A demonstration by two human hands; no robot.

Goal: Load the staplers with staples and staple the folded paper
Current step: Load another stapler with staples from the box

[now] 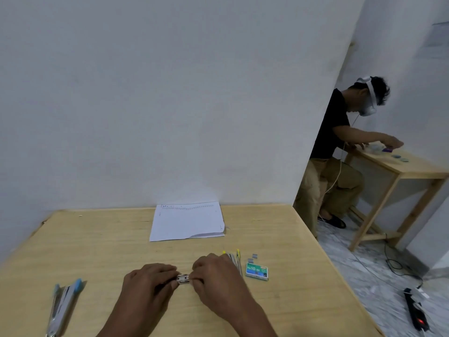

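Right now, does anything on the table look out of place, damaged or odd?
Loose staple strips lie outside the staple box. The folded paper gapes open at its near right corner. The table looks chipped at its far left edge. Nothing odd where left hand and right hand pinch the small metal part.

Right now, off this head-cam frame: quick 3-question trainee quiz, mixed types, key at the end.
1. True or false: the staple box lies to the right of the right hand.
2. The blue stapler lies: A) on the staple box; B) on the table, near left, no hand on it; C) in the right hand.
3. Short answer: which hands pinch the metal piece?
Key: 1 true; 2 B; 3 both, the left hand and the right hand.
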